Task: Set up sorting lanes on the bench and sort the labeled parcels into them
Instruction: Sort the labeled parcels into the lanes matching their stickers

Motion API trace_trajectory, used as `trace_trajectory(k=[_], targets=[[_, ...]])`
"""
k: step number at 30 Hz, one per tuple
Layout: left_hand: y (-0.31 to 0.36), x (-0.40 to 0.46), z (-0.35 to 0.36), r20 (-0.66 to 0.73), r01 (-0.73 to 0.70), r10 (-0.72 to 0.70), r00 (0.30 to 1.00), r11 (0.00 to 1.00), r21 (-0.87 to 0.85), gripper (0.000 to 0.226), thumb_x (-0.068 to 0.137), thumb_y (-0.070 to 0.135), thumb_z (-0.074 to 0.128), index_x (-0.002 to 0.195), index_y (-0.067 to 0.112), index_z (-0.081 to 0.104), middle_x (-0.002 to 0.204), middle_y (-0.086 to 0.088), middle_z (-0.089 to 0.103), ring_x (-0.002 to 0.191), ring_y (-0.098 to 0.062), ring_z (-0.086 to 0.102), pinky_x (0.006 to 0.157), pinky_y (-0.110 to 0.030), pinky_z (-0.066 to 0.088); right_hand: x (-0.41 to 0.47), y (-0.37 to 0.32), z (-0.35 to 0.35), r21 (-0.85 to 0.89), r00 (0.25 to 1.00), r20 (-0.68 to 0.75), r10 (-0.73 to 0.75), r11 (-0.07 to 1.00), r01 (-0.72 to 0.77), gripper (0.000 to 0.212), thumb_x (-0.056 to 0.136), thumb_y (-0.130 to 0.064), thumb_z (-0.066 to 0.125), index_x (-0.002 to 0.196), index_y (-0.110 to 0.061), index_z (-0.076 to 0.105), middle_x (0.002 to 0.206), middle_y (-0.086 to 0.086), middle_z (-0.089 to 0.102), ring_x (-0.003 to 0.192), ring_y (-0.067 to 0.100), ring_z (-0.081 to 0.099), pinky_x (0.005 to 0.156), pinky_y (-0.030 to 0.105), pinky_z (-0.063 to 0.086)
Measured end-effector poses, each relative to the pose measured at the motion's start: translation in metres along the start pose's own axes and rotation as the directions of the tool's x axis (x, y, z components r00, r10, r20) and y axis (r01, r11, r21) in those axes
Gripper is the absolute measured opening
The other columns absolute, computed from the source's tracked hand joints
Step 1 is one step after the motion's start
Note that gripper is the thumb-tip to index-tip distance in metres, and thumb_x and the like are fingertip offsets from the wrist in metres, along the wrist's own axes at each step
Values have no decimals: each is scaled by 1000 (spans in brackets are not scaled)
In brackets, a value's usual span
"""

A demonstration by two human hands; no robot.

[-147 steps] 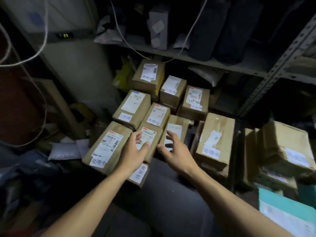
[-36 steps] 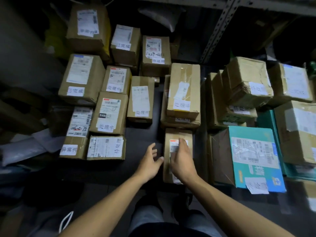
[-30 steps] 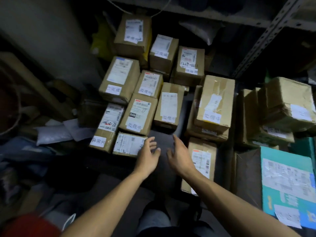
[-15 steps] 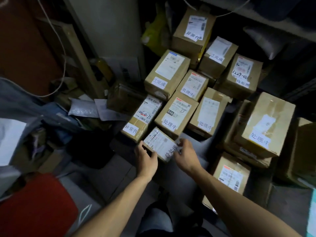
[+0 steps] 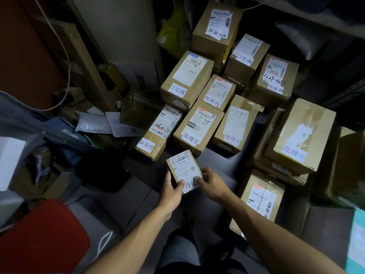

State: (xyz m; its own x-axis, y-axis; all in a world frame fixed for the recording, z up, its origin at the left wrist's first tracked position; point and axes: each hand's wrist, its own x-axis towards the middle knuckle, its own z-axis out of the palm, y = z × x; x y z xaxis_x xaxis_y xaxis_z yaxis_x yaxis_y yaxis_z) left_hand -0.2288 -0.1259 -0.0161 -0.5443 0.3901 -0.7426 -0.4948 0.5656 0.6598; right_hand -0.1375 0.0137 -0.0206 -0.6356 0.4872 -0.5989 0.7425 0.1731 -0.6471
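Hands meet at lower centre of the frame on a small parcel [image 5: 183,171]. The left hand [image 5: 171,191] grips its lower left edge, thumb curled over the white label; the right hand [image 5: 212,184] pinches its lower right edge, fingertips on the same label. The parcel is tilted, its top corner pointing up-left, and it sits just below the rows of boxes; whether it is lifted off the dark surface is unclear. Its label carries a barcode and handwriting partly hidden by the thumbs.

Above it, cardboard parcels lie packed side by side in slanted rows. Just above-left is a long box [image 5: 158,133] with a handwritten tag and red-marked numbers. Beside that, to the right, a box marked X46 [image 5: 198,128], then a taller box [image 5: 236,125] with a faded label. Further up sit a large box [image 5: 186,80], a smaller one [image 5: 218,92] and a box with "1229" written on it [image 5: 274,79]. Two more [image 5: 217,26] [image 5: 246,56] stand at the top, near a yellow bag [image 5: 173,34].

At right, a big taped box [image 5: 300,135] rests on another, and a labelled box [image 5: 260,198] lies just beside the right forearm. A teal box edge [image 5: 357,240] shows at the lower right. A red object [image 5: 41,238] fills the lower left, with grey mailers [image 5: 92,124] and a white cord [image 5: 67,56] at upper left.
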Motion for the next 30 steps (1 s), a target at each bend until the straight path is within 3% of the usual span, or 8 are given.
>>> trace_trajectory(k=[2, 5, 9, 16, 20, 23, 25, 30], targets=[[-4, -9, 1, 27, -29, 29, 999, 999, 16, 69, 95, 24, 59, 151, 41, 22, 131, 12, 60, 119, -13, 58, 106, -47, 44, -9, 10, -1, 24, 1000, -16, 24, 999, -23, 24, 93, -38, 60, 106, -21, 51, 103, 0, 67, 86, 12, 64, 65, 25, 47], [-2, -21, 9, 49, -113, 110, 993, 991, 73, 63, 94, 22, 59, 148, 39, 31, 124, 13, 65, 115, -9, 60, 104, -41, 45, -24, 20, -4, 191, 996, -25, 85, 978, -78, 25, 89, -30, 66, 96, -15, 47, 97, 6, 72, 87, 18, 70, 79, 40, 57], [18, -41, 26, 65, -244, 237, 969, 960, 138, 55, 94, 23, 56, 142, 42, 40, 124, 13, 65, 111, -4, 60, 101, -33, 45, -50, 24, -23, 262, 988, -131, 77, 964, -40, 29, 86, -30, 72, 86, -19, 45, 80, -8, 65, 63, -11, 60, 58, 13, 47], [66, -81, 77, 144, -430, 417, 897, 900, 72, 50, 88, 29, 56, 126, 60, 47, 116, 22, 67, 109, 2, 62, 94, -25, 47, -111, 11, -91, 346, 946, -320, 45, 935, 72, 26, 89, -38, 68, 90, -22, 47, 85, -11, 64, 68, -4, 61, 53, 11, 40], [91, -101, 113, 218, -509, 492, 843, 860, 25, 55, 81, 37, 56, 134, 48, 49, 115, 23, 68, 108, 2, 63, 92, -26, 48, -146, 12, -136, 335, 911, -408, 65, 939, 83, 29, 84, -46, 67, 90, -23, 50, 87, -8, 67, 73, 4, 60, 57, 21, 40], [107, -118, 140, 282, -566, 539, 794, 824, 17, 58, 82, 37, 56, 139, 42, 46, 112, 23, 69, 104, 2, 65, 81, -15, 49, -172, 17, -167, 331, 888, -456, 64, 938, 102, 30, 83, -47, 67, 89, -22, 51, 85, -7, 66, 70, 6, 59, 57, 24, 42], [118, -132, 159, 326, -595, 563, 760, 803, 1, 56, 83, 34, 56, 138, 42, 47, 116, 18, 69, 107, -2, 65, 84, -18, 51, -188, 22, -186, 329, 864, -498, 71, 938, 113, 29, 83, -46, 68, 87, -24, 51, 83, -8, 64, 70, 6, 59, 58, 25, 43], [138, -167, 205, 419, -650, 597, 684, 760, -21, 41, 91, 34, 54, 117, 65, 51, 113, 21, 69, 103, -1, 66, 90, -33, 52, -225, 40, -226, 354, 808, -581, 93, 923, 148, 33, 79, -51, 67, 92, -24, 52, 92, -6, 66, 81, 10, 62, 67, 30, 47]])
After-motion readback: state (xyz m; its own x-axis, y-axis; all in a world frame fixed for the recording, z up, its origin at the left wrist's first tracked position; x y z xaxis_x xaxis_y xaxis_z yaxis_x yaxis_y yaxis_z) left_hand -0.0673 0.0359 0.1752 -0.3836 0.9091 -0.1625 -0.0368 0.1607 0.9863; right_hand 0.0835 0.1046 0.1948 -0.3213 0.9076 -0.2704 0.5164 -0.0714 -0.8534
